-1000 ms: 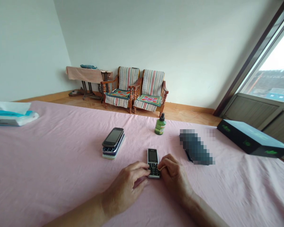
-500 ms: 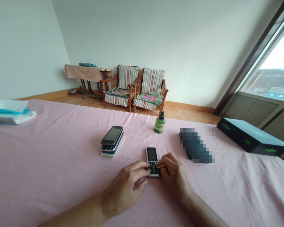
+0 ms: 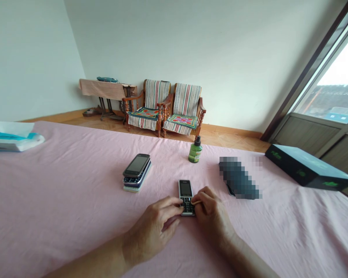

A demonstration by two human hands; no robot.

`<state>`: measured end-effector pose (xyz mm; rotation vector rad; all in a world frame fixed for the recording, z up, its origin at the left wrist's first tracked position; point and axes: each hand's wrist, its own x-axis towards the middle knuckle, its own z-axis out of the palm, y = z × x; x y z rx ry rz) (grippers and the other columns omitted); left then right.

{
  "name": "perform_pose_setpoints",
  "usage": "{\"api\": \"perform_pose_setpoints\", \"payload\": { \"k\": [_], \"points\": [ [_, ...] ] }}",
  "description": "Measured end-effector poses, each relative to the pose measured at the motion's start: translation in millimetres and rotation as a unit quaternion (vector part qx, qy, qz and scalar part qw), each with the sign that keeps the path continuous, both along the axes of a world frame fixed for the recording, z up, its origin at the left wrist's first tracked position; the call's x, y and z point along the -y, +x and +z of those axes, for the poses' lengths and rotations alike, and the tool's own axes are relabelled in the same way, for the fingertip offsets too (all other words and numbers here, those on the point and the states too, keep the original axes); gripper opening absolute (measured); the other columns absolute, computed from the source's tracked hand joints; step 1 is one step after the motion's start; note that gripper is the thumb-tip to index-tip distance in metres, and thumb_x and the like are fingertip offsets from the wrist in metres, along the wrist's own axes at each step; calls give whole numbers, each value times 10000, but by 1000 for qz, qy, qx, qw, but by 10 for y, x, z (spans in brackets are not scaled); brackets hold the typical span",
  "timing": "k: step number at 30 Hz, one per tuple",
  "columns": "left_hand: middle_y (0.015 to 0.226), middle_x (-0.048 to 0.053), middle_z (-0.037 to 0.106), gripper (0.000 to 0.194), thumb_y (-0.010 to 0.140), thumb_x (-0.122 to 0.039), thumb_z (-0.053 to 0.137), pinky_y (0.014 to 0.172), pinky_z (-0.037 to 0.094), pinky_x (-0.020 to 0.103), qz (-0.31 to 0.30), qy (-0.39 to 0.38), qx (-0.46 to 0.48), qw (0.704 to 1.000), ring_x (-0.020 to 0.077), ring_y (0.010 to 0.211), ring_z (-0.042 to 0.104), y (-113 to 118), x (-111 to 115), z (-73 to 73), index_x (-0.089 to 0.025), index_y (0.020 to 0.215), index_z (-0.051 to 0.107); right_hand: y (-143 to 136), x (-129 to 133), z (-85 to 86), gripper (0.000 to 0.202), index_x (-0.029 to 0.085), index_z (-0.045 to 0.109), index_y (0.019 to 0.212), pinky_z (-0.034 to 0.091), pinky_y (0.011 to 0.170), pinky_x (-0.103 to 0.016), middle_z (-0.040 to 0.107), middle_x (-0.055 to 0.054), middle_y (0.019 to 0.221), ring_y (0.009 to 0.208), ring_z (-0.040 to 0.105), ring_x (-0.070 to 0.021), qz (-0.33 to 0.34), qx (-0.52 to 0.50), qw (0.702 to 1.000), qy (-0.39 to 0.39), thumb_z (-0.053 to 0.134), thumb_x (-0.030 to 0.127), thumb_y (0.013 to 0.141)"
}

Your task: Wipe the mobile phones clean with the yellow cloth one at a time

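Note:
A candybar keypad mobile phone [image 3: 186, 189], black with a silver-white edge, lies face up on the pink cloth between my hands. My left hand [image 3: 155, 220] rests its outstretched fingertips on the phone's lower left side, with the thumb apart from them. At the keypad's right edge, my right hand [image 3: 213, 212] is closed in a pinch around a small tan strip [image 3: 196, 202], whose kind I cannot make out. The fingers cover part of the keypad. Farther left is a stack of several phones [image 3: 137, 172], a grey touchscreen one on top.
A green bottle with a black cap [image 3: 195, 150] stands behind the phone. To the right lie a dark pixelated object [image 3: 239, 179] and a black box [image 3: 307, 166]. A tissue pack [image 3: 20, 143] is at far left. Two wooden armchairs [image 3: 181, 119] stand beyond the cloth-covered surface.
Nearly everything stays in place. The view shifts very slightly, and both hands remain at the phone with the tan strip still pinched on the right.

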<state>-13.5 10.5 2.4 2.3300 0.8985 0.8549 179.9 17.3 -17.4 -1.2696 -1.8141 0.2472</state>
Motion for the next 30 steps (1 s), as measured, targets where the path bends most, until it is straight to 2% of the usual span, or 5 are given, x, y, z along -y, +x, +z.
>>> {"api": "perform_pose_setpoints", "payload": {
  "k": [6,10,15,20,30],
  "points": [
    [1198,43,593,374,850,-19,480,978,459,268,-10,-9,5,1000,162,1095,579,-1,-2,-2,-218,1134,622,-13,2,0,274,180,635,719,443,605,-243,585,-39,730,686,569,-160,7,0,1000,0,423,5,717],
    [1202,53,592,355,854,-31,489,979,462,287,-3,-3,8,1000,174,1096,580,0,-3,-13,-209,1131,621,-11,3,2,251,181,623,670,431,585,-243,575,-33,697,653,557,-156,-12,1,1000,5,437,19,719],
    [1195,51,593,359,852,-25,487,978,460,282,-9,-2,4,1000,167,1095,577,-2,-3,-24,-207,1129,623,-6,8,13,272,172,633,704,436,599,-237,580,-35,716,675,562,-155,5,2,1000,4,418,6,710],
    [1200,50,594,378,829,-8,501,986,450,270,1,8,1,1000,161,1098,579,-1,-15,-28,-196,1133,624,60,-23,28,233,170,595,608,394,558,-245,554,-24,666,612,533,-148,-40,5,999,-4,453,16,708],
    [1205,45,592,364,846,-20,501,994,442,269,-1,-2,-1,1000,158,1107,571,-7,-3,-30,-202,1135,626,22,-37,-20,265,160,650,745,443,626,-254,586,-45,761,706,565,-163,15,-19,999,-30,434,7,732]
  ]
}}
